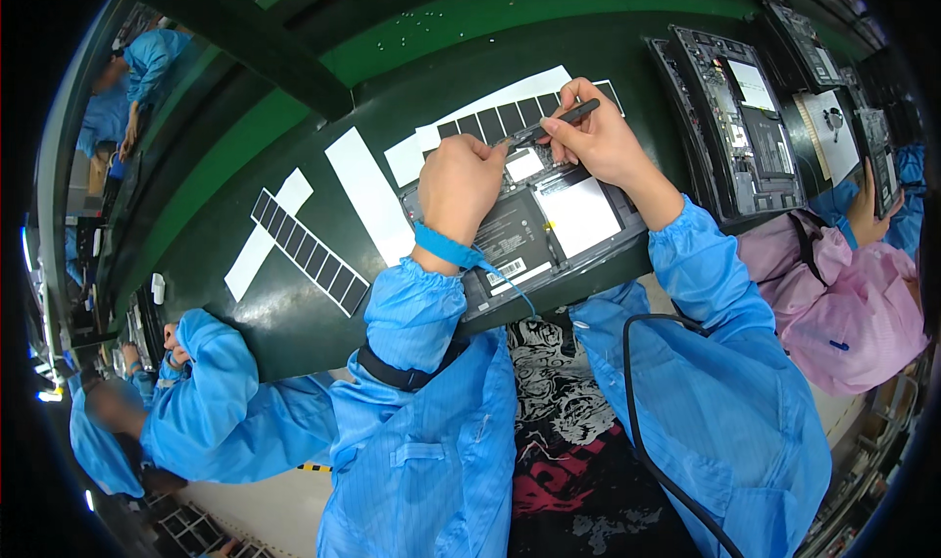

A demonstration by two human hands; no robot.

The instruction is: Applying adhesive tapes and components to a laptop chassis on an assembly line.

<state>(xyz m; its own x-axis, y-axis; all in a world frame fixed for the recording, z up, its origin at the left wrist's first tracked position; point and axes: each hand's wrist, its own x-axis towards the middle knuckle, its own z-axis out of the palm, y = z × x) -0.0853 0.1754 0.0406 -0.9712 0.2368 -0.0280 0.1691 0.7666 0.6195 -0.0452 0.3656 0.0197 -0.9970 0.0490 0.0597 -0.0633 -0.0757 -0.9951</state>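
An opened laptop base [473, 301] lies in front of me on the dark green bench, its dark battery [517, 227] and circuit parts exposed. My right hand [610, 146] grips black tweezers [580, 113] above the far edge of the base, their tip pointing left. My left hand [459, 187] hovers over the far left part of the base. Its thumb and finger pinch together close to the tweezers' tip, and whatever is between them is too small to make out. White pieces [578, 220] cover parts of the laptop's right side. A blue wrist strap [446, 247] circles my left wrist.
A sheet strip of black rectangular pads [312, 254] lies at left, another [490, 122] behind the laptop. White paper strips [368, 190] lie between. More opened laptops [730, 126] stand at right. Co-workers in blue [211, 401] and pink [833, 303] sit either side.
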